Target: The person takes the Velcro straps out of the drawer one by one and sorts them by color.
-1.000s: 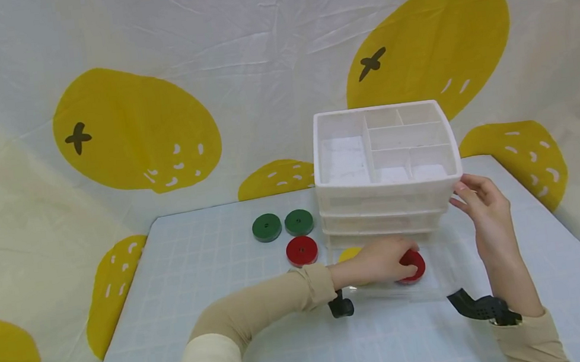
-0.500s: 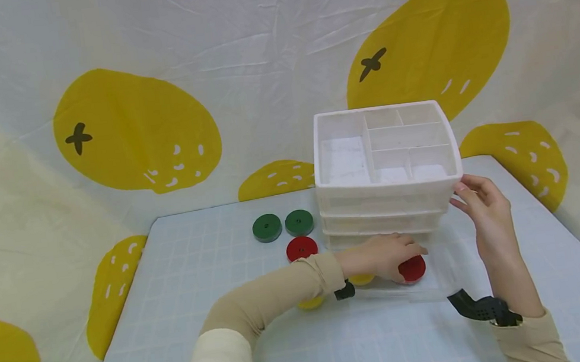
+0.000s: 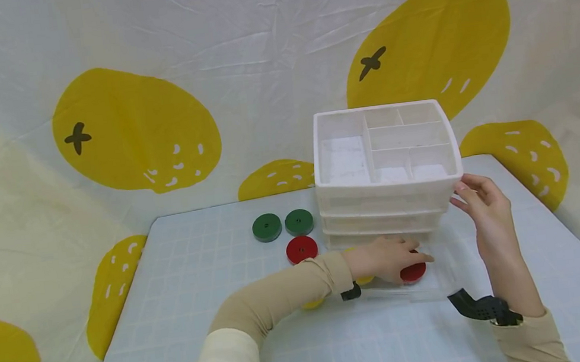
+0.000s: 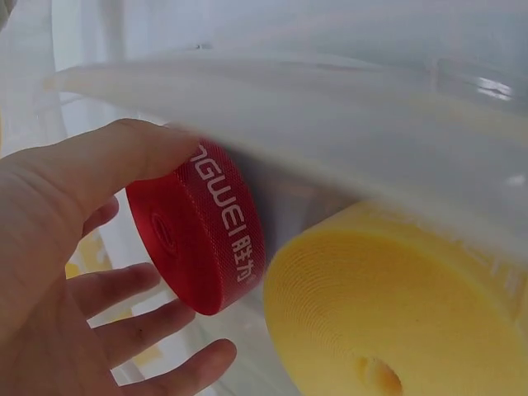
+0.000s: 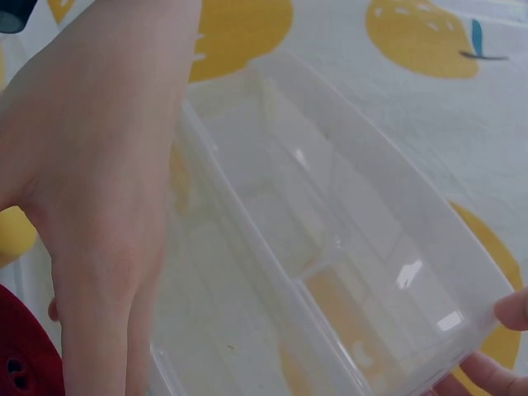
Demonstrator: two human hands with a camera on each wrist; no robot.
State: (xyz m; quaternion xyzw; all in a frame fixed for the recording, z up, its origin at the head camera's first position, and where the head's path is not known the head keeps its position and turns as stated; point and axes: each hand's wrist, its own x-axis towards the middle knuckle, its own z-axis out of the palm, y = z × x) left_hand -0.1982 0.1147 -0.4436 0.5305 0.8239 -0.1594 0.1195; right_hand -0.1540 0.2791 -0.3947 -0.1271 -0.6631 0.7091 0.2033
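My left hand [image 3: 387,259] is over the pulled-out clear drawer [image 3: 416,297], beside a red roll of tape [image 3: 413,273]. In the left wrist view, the thumb side of the hand touches the upper edge of that red roll [image 4: 198,231], while the other fingers spread loosely below. A yellow roll of tape [image 4: 363,305] sits next to it, partly covered by the hand in the head view. My right hand [image 3: 486,206] holds the front right corner of the white drawer organizer [image 3: 389,184], thumb and fingers on either side of the corner in the right wrist view.
Two green rolls [image 3: 267,228] and another red roll [image 3: 301,249] lie on the table left of the organizer. One more yellow roll [image 3: 313,304] shows partly from under the left sleeve. Divided compartments [image 3: 408,136] form the organizer's top.
My left hand loosens its grip on the red roll, shifts slightly right, and its index finger extends past the roll. The red roll stays in about the same spot; the right hand holds still.
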